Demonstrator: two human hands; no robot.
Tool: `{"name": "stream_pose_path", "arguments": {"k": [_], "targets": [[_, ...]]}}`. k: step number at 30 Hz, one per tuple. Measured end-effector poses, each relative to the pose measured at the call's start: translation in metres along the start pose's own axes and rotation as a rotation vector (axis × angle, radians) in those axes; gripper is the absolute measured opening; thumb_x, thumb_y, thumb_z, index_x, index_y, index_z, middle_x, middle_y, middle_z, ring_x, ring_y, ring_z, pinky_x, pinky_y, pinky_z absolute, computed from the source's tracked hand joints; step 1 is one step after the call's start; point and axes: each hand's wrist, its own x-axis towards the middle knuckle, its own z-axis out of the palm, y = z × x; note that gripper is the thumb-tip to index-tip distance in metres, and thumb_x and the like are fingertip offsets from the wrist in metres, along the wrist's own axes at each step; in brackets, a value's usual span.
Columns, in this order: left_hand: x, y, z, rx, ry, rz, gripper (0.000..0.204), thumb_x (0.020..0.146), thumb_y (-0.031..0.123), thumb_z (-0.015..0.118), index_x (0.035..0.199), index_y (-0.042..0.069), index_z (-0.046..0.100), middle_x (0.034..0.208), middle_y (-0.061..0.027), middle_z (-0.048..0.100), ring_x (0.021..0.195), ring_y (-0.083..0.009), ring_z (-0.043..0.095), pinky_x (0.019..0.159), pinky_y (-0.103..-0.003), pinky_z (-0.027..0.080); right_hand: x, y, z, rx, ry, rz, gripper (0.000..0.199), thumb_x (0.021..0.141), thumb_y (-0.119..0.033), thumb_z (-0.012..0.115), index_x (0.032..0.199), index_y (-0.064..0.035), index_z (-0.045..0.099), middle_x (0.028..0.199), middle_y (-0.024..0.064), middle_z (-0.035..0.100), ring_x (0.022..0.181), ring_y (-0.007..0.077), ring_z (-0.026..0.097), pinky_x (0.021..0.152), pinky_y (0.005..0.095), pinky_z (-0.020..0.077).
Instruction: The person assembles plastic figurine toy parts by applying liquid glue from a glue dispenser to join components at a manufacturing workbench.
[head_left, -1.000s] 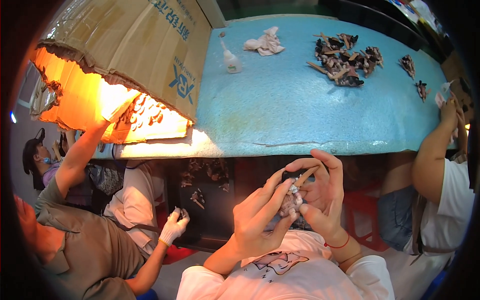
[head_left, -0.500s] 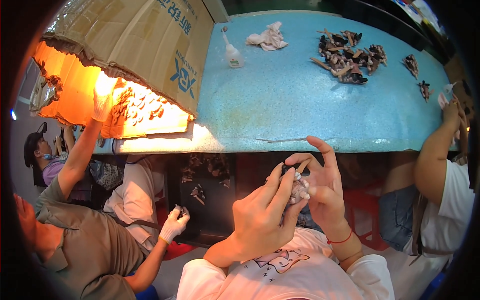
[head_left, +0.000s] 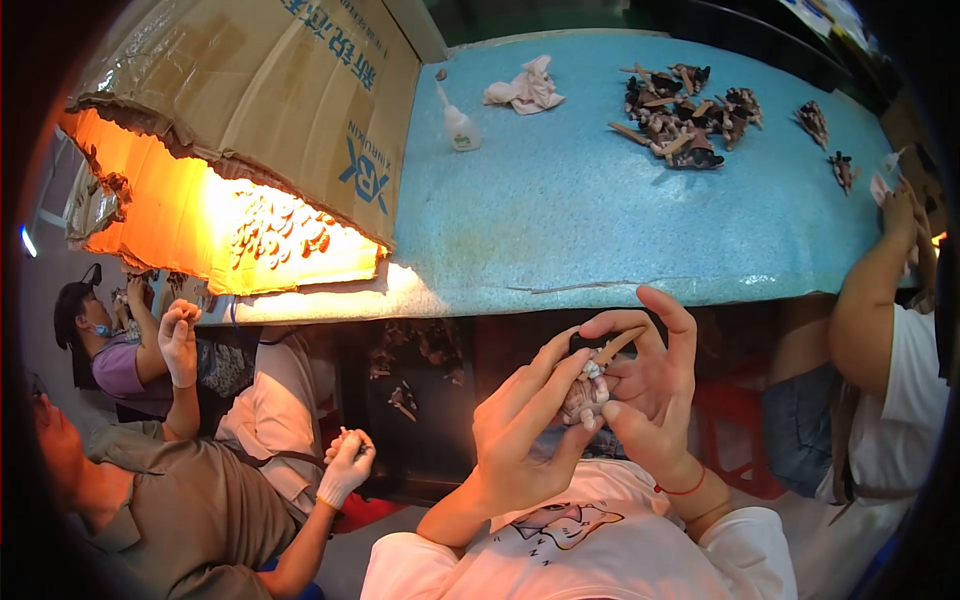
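Note:
A small painted figurine [head_left: 585,398], pale with a dark top and a tan stick-like part, is held in front of my chest just past the table edge. My left hand [head_left: 520,420] pinches it from the left between fingers and thumb. From the other side, my right hand [head_left: 650,400] grips it with the thumb low on the figure and a finger at its top; the index finger points up. Fingers hide part of the figurine. Below the table edge, to the left of my hands, a black tray [head_left: 400,455] contains several similar figurines [head_left: 402,400].
A heap of figurines [head_left: 680,115] lies on the blue table [head_left: 560,220], with a white squeeze bottle [head_left: 458,125] and a crumpled cloth [head_left: 527,88]. At left stands a cardboard box [head_left: 270,90], brightly lit inside, holding small pieces. Co-workers sit on both sides; one wears white gloves [head_left: 345,468].
The left co-worker's gloved hand has come out of the lit box and down toward the body. In my fingers the figurine has turned slightly, and its tan part shows more.

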Motion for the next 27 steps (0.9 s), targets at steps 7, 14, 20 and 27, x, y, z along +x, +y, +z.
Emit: {"name": "stream_pose_path", "arguments": {"k": [7, 14, 20, 27], "targets": [[-0.006, -0.011, 0.003, -0.145, 0.039, 0.018, 0.05, 0.065, -0.004, 0.064, 0.113, -0.007, 0.053, 0.116, -0.027, 0.051, 0.085, -0.0268, 0.061, 0.072, -0.03, 0.049, -0.001, -0.005, 0.001, -0.077, -0.038, 0.031, 0.075, 0.069, 0.008, 0.056, 0.134, -0.0045, 0.019, 0.118, 0.0174, 0.039, 0.099, 0.0196, 0.052, 0.086, 0.0316, 0.0463], [-0.014, -0.004, -0.005, -0.931, 0.011, -0.478, 0.05, 0.082, 0.023, 0.062, 0.12, -0.007, 0.048, 0.11, -0.0203, 0.056, 0.08, -0.0168, 0.058, 0.063, -0.025, 0.049, -0.007, -0.02, -0.002, -0.324, -0.083, -0.014, 0.085, 0.07, -0.001, 0.069, 0.136, -0.0026, 0.015, 0.135, 0.0211, 0.029, 0.118, 0.0289, 0.044, 0.092, 0.0363, 0.0413], [-0.012, -0.008, -0.005, -1.406, -0.104, -0.619, 0.061, 0.081, 0.031, 0.061, 0.123, -0.009, 0.043, 0.1, -0.0194, 0.058, 0.074, -0.0197, 0.058, 0.052, -0.025, 0.047, -0.004, -0.024, -0.007, -0.427, -0.11, -0.073, 0.076, 0.066, -0.004, 0.073, 0.13, 0.0011, 0.031, 0.131, 0.0225, 0.037, 0.12, 0.0327, 0.042, 0.093, 0.0391, 0.0388], [-0.023, -0.016, -0.001, -1.753, -0.112, -0.695, 0.058, 0.08, 0.027, 0.055, 0.124, -0.008, 0.041, 0.103, -0.025, 0.056, 0.071, -0.0286, 0.06, 0.048, -0.033, 0.047, 0.003, -0.023, 0.001, -0.689, -0.197, -0.217, 0.048, 0.062, -0.006, 0.074, 0.107, 0.0002, 0.057, 0.117, 0.0216, 0.052, 0.115, 0.0389, 0.047, 0.091, 0.0418, 0.041]]}}
